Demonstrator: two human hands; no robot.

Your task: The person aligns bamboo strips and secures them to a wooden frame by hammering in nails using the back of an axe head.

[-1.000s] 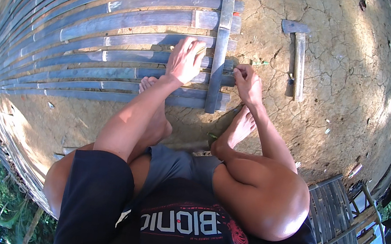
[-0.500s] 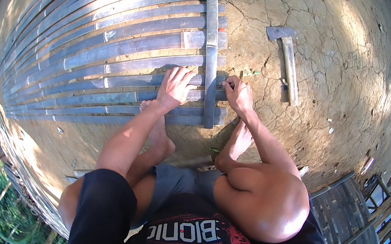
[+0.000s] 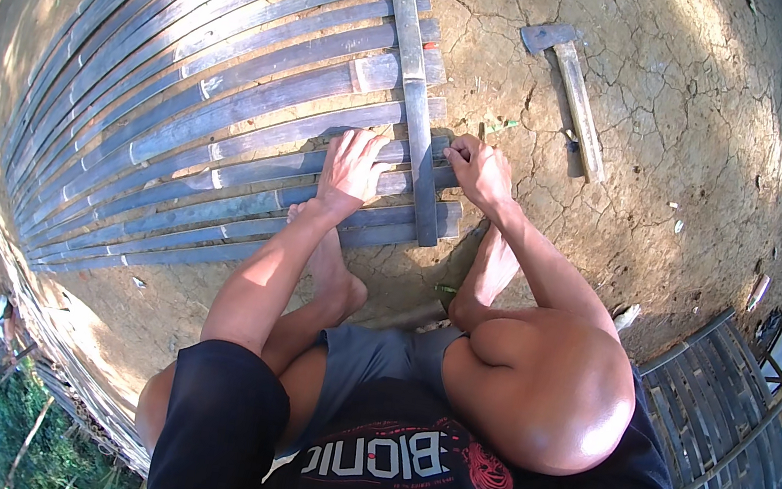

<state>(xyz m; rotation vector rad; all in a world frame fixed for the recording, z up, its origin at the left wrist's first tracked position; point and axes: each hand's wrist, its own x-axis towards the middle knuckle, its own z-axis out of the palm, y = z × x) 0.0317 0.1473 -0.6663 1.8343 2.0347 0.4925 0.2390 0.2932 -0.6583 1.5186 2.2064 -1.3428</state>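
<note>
Long split-bamboo slats (image 3: 257, 128) lie side by side on the ground, fanning out leftward, with a bamboo crosspiece (image 3: 415, 96) across their right ends. Left of the crosspiece, my left hand (image 3: 352, 170) is laid over one of the nearer slats, its fingers bent over the far edge and the thumb on the near side. Beyond the crosspiece, my right hand (image 3: 485, 172) has its fingers curled and pressed against that slat's short projecting end; the fingertips are partly hidden. My bare feet are close by, the left one at the nearest slats.
A hatchet (image 3: 579, 101) with a wooden handle lies on the cracked dirt ground (image 3: 650, 132) at the far right. A woven bamboo panel (image 3: 725, 446) is at the lower right. Green plants (image 3: 47, 446) grow beyond an edge at the lower left.
The whole view has tilted and shifted slightly, so the slats and hatchet sit a little differently in it. Both hands keep nearly the same places on the bamboo.
</note>
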